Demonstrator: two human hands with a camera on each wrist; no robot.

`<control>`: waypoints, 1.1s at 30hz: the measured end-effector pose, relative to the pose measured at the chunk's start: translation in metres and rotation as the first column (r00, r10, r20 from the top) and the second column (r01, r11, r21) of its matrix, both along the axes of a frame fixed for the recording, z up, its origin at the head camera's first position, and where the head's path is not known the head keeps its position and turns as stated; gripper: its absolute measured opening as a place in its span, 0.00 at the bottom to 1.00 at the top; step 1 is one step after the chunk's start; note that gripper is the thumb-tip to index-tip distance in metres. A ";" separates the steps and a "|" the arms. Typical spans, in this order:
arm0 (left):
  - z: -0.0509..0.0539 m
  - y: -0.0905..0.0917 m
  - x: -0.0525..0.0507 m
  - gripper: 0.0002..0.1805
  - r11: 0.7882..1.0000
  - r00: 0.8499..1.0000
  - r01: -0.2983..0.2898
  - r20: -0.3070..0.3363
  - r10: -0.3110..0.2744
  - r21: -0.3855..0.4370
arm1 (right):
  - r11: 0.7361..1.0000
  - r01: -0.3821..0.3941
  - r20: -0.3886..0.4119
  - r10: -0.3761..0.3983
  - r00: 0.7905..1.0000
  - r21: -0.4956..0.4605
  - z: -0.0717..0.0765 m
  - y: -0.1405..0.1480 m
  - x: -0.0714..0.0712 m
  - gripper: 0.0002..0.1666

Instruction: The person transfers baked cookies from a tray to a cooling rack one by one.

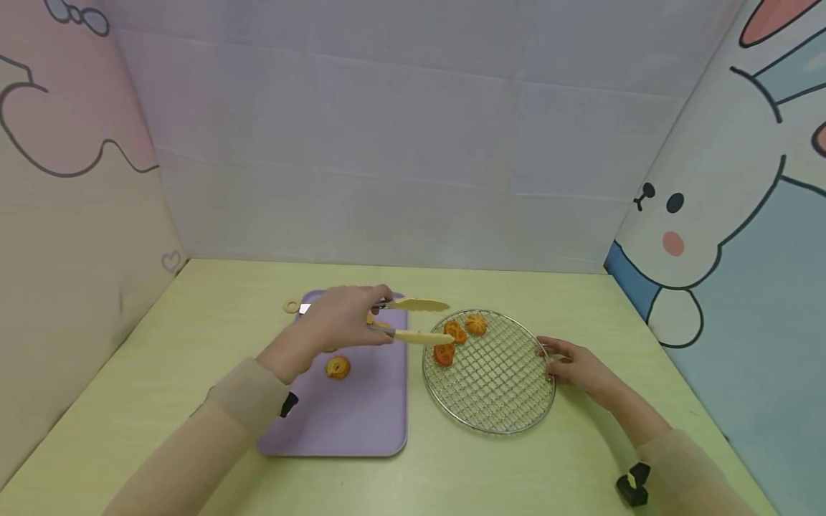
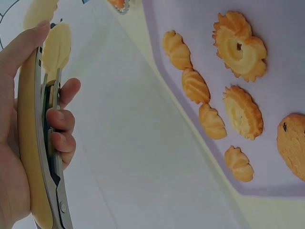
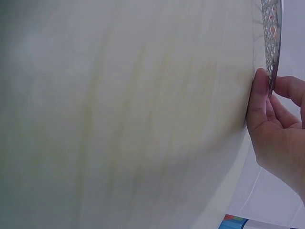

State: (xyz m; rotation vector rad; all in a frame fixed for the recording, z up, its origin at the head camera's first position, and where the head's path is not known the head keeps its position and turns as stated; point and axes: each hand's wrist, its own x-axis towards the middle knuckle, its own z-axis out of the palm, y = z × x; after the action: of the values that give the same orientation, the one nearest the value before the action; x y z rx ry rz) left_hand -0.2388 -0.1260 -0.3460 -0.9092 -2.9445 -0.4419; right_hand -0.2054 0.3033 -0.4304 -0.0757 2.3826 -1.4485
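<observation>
My left hand (image 1: 338,319) grips a pair of tongs (image 1: 419,305) with pale yellow tips and handle. The two tips stand apart over the left edge of a round wire rack (image 1: 497,380), with nothing seen between them. In the left wrist view, fingers curl around the tongs (image 2: 28,143). Three small golden cookies (image 1: 476,325) lie on the rack's upper left part, one partly behind a tip. At the rack's right rim, my right hand (image 1: 584,369) pinches the edge between thumb and fingers, as the right wrist view also shows.
Under my left arm lies a lilac tray (image 1: 368,423) with several cookies, among them a round one (image 1: 338,368), scalloped ones (image 2: 240,47) and a flat brown one (image 2: 293,145). The pale wooden table (image 1: 516,473) meets a white back wall (image 1: 413,179) and printed side walls.
</observation>
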 end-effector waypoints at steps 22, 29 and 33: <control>0.004 -0.041 0.018 0.36 0.997 0.994 -0.081 -0.070 0.080 -0.004 | 1.000 0.012 0.011 -0.011 1.000 -0.005 -0.001 0.000 -0.001 0.37; 0.003 -0.056 0.025 0.34 0.995 0.993 -0.095 -0.074 0.094 -0.010 | 1.000 0.006 0.009 -0.006 1.000 -0.004 0.000 -0.001 0.001 0.37; 0.000 -0.065 0.029 0.30 0.996 0.992 -0.087 -0.089 0.086 -0.005 | 1.000 0.008 0.008 -0.008 1.000 0.006 0.000 -0.001 0.000 0.37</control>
State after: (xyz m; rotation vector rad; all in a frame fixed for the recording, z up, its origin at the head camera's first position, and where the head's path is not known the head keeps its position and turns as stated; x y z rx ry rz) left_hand -0.2101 -0.1907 -0.3458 -0.7766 -2.8935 -0.3738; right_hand -0.2052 0.3024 -0.4302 -0.0593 2.3833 -1.4425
